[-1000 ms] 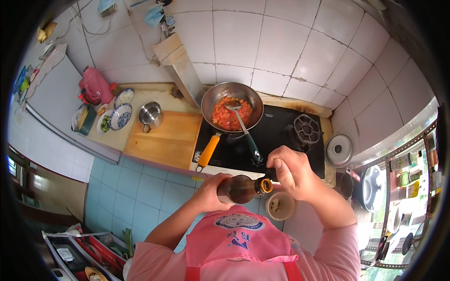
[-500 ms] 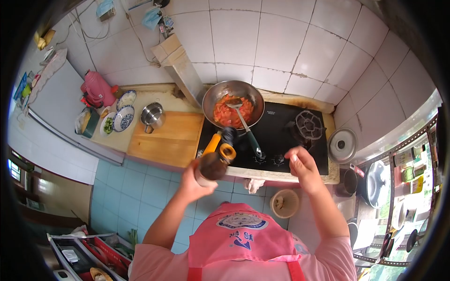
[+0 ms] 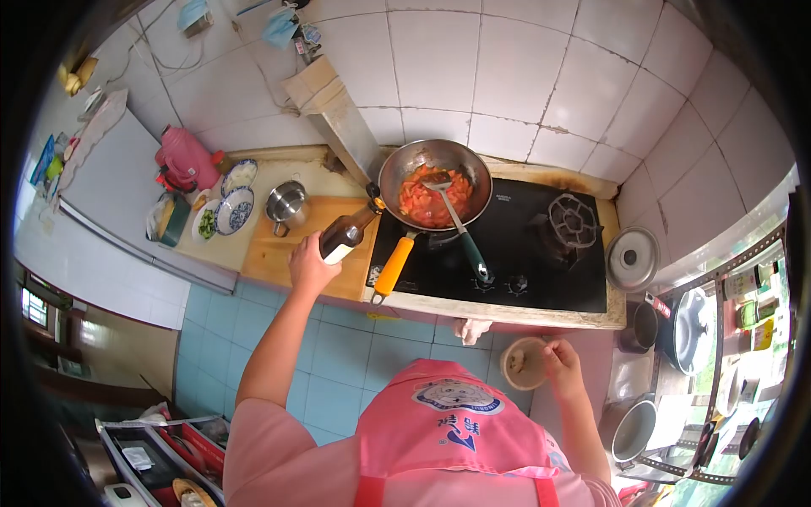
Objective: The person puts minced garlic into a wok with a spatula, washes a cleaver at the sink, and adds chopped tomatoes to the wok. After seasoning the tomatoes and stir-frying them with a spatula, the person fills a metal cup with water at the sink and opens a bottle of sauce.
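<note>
My left hand is wrapped round a dark glass bottle with a pale label. The bottle slants up to the right, its neck close to the left rim of the wok; whether anything pours out I cannot make out. Chopped tomatoes lie in the wok, and a spatula with a green handle leans in them. The wok's orange handle points toward me. My right hand is low on the right, near the bin, fingers pinched together; anything in them is hidden.
The wok sits on the left of the black stove; a bare burner is on the right. Left of it are a cutting board, a metal pot and bowls. A lid and bin are on the right.
My left hand has moved left and up, turning the bottle's neck toward the wok. My right hand has dropped from the stove's front edge to beside the bin.
</note>
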Demonstrator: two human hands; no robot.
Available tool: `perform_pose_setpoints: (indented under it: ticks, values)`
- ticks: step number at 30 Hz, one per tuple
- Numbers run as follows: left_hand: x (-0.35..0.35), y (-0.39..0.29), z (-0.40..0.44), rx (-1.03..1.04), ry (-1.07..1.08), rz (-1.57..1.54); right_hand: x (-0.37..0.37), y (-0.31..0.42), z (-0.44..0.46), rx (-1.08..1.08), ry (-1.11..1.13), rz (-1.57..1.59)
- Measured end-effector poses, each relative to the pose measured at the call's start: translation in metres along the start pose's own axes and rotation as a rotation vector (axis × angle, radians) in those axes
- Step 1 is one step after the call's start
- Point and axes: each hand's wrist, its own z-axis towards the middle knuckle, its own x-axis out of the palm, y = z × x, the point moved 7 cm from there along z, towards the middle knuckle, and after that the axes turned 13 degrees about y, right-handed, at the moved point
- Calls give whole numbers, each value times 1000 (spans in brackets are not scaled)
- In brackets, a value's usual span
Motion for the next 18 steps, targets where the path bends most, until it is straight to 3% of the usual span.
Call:
perform_pose_setpoints:
  ticks: [13, 18]
  values:
    - [15, -7, 25, 21, 8, 174, 29, 26, 13, -30, -11, 28]
    - [13, -8, 30, 74, -14, 168, 50, 37, 50, -112, -12, -147]
